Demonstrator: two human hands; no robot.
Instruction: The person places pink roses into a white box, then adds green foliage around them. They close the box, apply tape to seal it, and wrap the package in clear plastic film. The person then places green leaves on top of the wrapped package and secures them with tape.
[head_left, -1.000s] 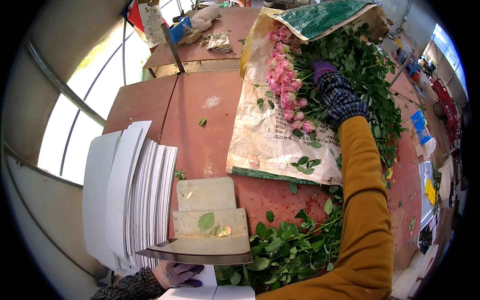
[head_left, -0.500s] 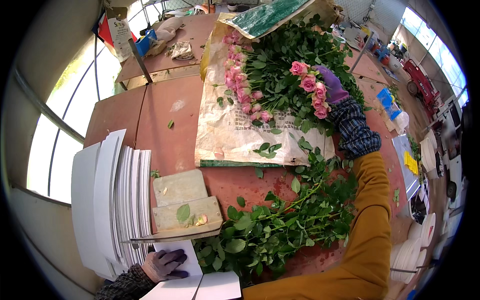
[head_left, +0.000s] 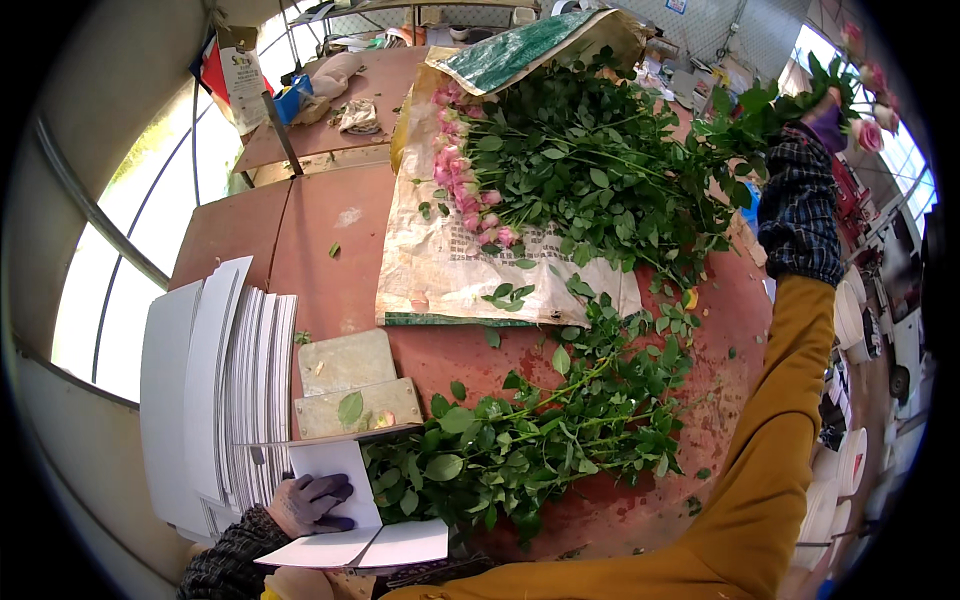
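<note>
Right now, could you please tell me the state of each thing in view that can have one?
Left hand: gloved, pressed flat on a white sheet.
Right hand: gloved, raised, gripping pink roses.
Rose pile: lying on the opened sack.
Card stack: standing on edge, fanned.
Leafy stems: loose on the table.

Table (head_left: 330, 260), left half toward its far edge: bare red surface, open for a hand between the stack of white sheets (head_left: 215, 390) at the left edge and the paper sack (head_left: 440, 270) spread mid-table. Near edge: blocked by a heap of cut leafy stems (head_left: 540, 430), two flat blocks (head_left: 350, 385) just beside it, and the folded white sheets (head_left: 350, 510) under the left hand (head_left: 308, 503). Right half: covered by the pile of pink roses (head_left: 560, 170) on the sack; the right hand (head_left: 825, 120) holds a bunch (head_left: 800, 95) above the far right corner.
</note>
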